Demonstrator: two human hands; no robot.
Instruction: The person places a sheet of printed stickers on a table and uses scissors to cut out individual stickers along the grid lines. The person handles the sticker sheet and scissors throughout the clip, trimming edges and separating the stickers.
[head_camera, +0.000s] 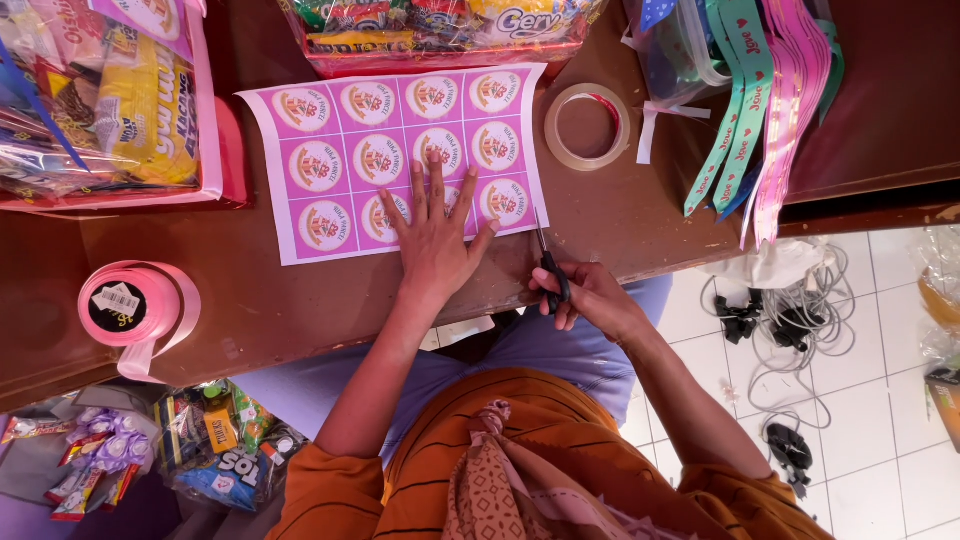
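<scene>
Left hand pins sticker sheet; right hand holds scissors at its edge.
Pink sticker sheet (395, 160) lies flat on brown table (620, 215). Left hand (435, 240) reaches forward, fingers spread, palm pressed on the sheet's near edge. Right hand (585, 295) is curled closed around black-handled scissors (548, 262) (blades pointing up along the sheet's right edge).

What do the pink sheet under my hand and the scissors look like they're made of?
Sticker sheet: apparently glossy printed paper, thin, flat, slightly curled at a corner. Scissors: shiny metal blades, seemingly black plastic handles, held in the right hand.
</scene>
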